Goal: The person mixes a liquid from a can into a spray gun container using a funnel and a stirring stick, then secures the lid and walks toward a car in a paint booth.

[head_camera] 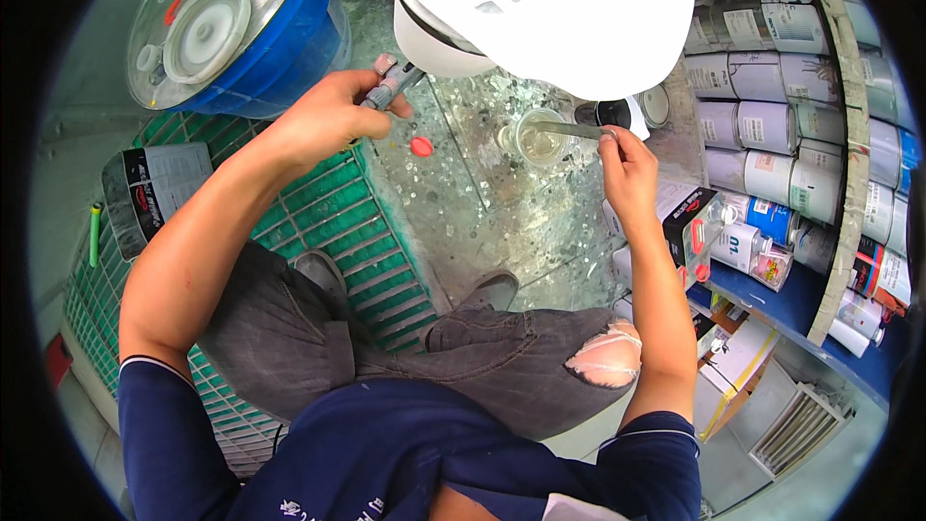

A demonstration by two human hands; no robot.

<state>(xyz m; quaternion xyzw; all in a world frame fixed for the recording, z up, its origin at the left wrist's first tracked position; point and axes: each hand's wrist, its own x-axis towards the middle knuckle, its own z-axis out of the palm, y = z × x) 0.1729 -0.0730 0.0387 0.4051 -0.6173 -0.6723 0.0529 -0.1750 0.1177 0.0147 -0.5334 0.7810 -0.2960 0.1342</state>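
My right hand (628, 163) grips the end of a flat, metal-looking stirring stick (575, 129). Its other end reaches into a clear plastic cup (518, 136), which holds a pale, see-through liquid and stands on the stained metal floor (463, 181). Off to the left, fingers of my left hand (347, 105) are closed around a grey tool with pinkish knobs (388, 87); its exact kind is unclear and part is hidden by the fingers. A red cap (422, 146) lies on the floor between my hands.
A blue drum (289, 51) stands at upper left, near green-backed floor grating (318, 202) and a metal can (173, 170). A large white overexposed object (557, 7) fills the top. Paint tins (767, 123) crowd the right-hand shelves, with a rectangular can (687, 221) closer in.
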